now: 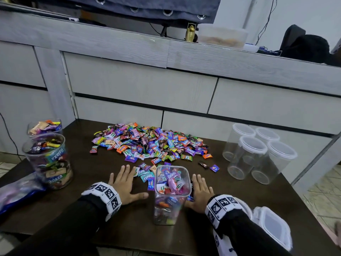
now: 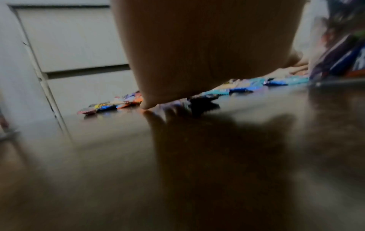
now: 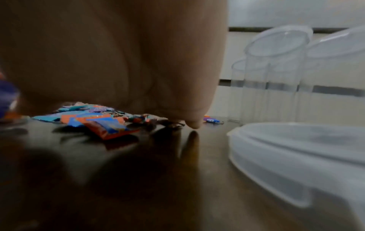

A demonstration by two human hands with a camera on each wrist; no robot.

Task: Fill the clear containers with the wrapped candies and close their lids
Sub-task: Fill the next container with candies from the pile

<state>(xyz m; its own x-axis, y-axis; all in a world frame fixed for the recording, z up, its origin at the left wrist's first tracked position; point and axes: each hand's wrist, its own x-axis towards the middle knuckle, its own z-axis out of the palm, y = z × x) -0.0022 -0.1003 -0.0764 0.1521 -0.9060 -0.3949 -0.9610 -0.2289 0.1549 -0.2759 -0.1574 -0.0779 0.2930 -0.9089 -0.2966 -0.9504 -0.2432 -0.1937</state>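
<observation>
A tall clear square container (image 1: 171,194), lid off and nearly full of wrapped candies, stands near the table's front middle. My left hand (image 1: 125,183) lies flat on the dark table to its left, fingers spread and straight, fingertips touching loose candies (image 1: 145,175). On the container's other side my right hand (image 1: 200,193) lies flat as well, with a few candies (image 3: 94,121) under and beside it. A big pile of wrapped candies (image 1: 151,143) lies behind. Both wrist views show a palm low over the table.
Two filled round containers (image 1: 49,159) without lids stand at the left, a candy bag (image 1: 16,193) in front of them. Several empty lidded containers (image 1: 258,154) stand at the right. Loose lids (image 1: 273,226) lie by my right wrist. A grey drawer unit (image 1: 166,85) backs the table.
</observation>
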